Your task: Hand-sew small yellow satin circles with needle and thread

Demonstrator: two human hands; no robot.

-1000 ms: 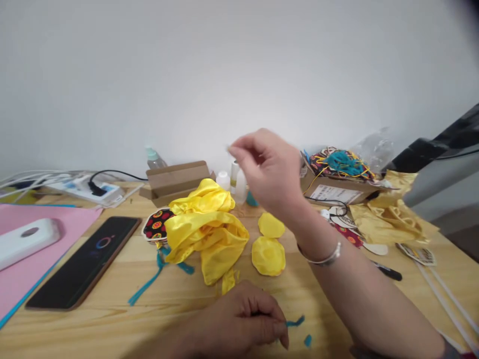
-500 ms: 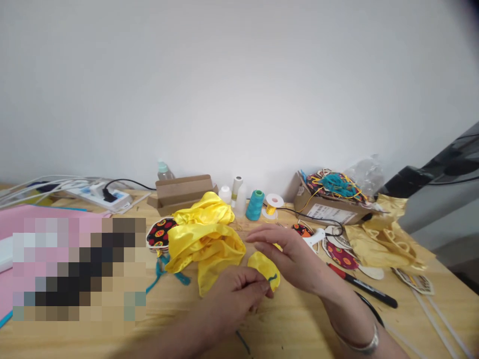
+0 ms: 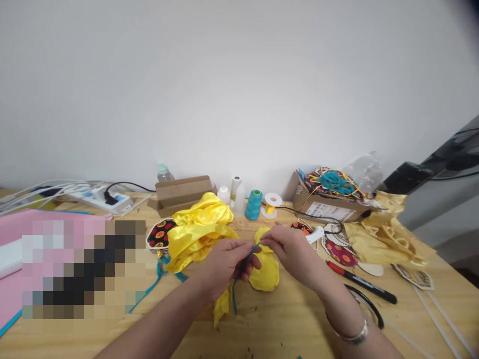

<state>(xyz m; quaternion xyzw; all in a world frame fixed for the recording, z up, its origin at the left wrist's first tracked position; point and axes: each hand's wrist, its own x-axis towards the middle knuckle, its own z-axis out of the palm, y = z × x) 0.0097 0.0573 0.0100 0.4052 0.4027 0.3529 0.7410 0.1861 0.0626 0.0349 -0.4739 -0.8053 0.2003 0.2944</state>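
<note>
A teal cord (image 3: pixel 234 299) runs through my left hand (image 3: pixel 234 262), whose fingers are closed round it, and its lower end hangs toward the table. My right hand (image 3: pixel 294 252) is pinched at the cord's upper end, close to the left fingertips. Just below and between the hands lies a yellow gourd-shaped fabric piece (image 3: pixel 265 274), its top partly covered by the right fingers. Behind my left hand, shiny yellow cloth (image 3: pixel 204 234) sits bunched up. Part of a yellow strip (image 3: pixel 221 306) shows below the left wrist.
At the back stand a teal thread cone (image 3: pixel 254 205), a spool of yellow thread (image 3: pixel 271 204) and an open cardboard box (image 3: pixel 183 194). On the right are a marker (image 3: pixel 362 282), a white-handled tool (image 3: pixel 316 234), gold cloth (image 3: pixel 385 239) and a filled box (image 3: pixel 325 209). Pink material (image 3: pixel 75 227) lies left.
My right hand has come down and pinched the teal cord. My left hand has left the gourd piece and lifted the cord. The gourd piece now lies flat with more of it showing.
</note>
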